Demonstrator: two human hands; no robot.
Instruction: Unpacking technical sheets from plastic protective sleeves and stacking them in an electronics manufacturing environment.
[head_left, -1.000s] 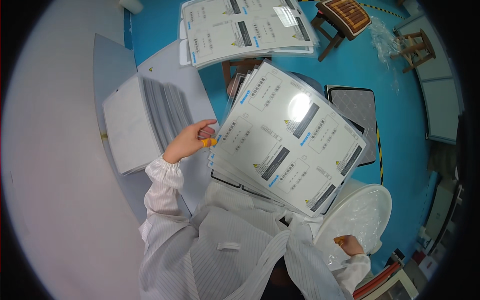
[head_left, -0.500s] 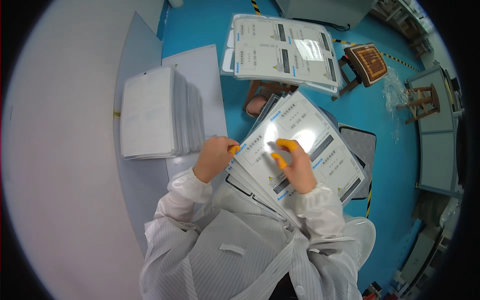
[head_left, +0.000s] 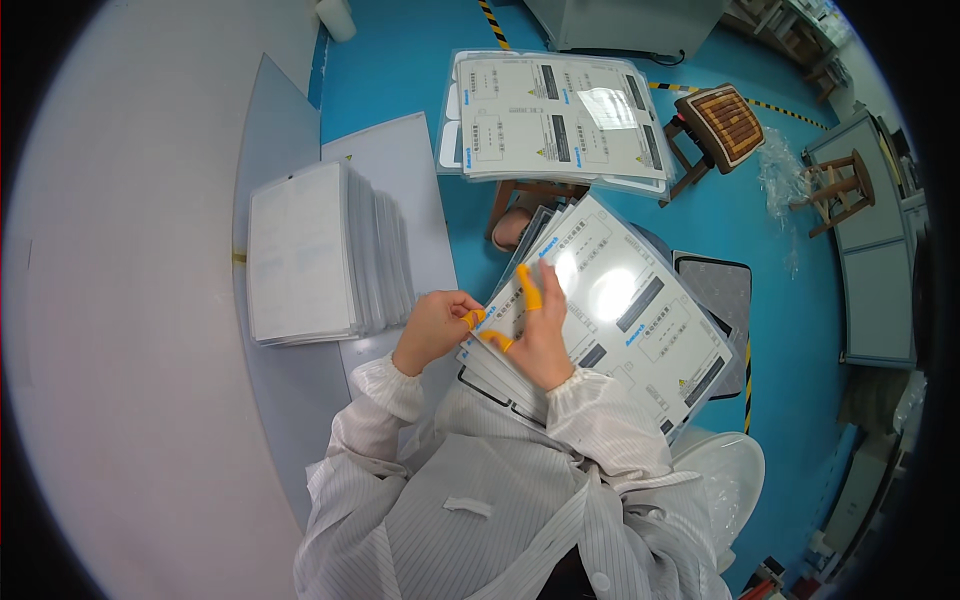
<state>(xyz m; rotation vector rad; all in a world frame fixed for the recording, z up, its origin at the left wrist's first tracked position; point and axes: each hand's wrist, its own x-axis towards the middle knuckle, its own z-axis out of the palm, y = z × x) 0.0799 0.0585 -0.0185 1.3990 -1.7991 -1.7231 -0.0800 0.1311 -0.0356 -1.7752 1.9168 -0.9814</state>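
Printed label sheets (head_left: pixel 640 270), glossy and white with blue and black print, lie fanned in a tilted pile across my lap. At the pile's left corner my left hand (head_left: pixel 436 328) is closed, thumb and finger pinching the sheet's edge. A yellow finger cot (head_left: pixel 474 318) covers its fingertip. Over the same sheet, close to the left hand, is my right hand (head_left: pixel 538 330). Its thumb and fingers are spread, with yellow cots on some of them; whether it touches the sheet, I cannot tell.
To the left, a thick stack of white sheets (head_left: pixel 300 255) rests on a pale tabletop (head_left: pixel 425 220) by the wall. Ahead, more label sheets (head_left: pixel 510 125) sit on a wooden stool. A stool with a brown woven seat (head_left: pixel 722 128) and crumpled clear plastic (head_left: pixel 785 175) are at right.
My right hand has moved left across the sheet toward the left hand, and its fingers have spread. My left hand keeps its pinch on the edge. The whole view has shifted slightly.
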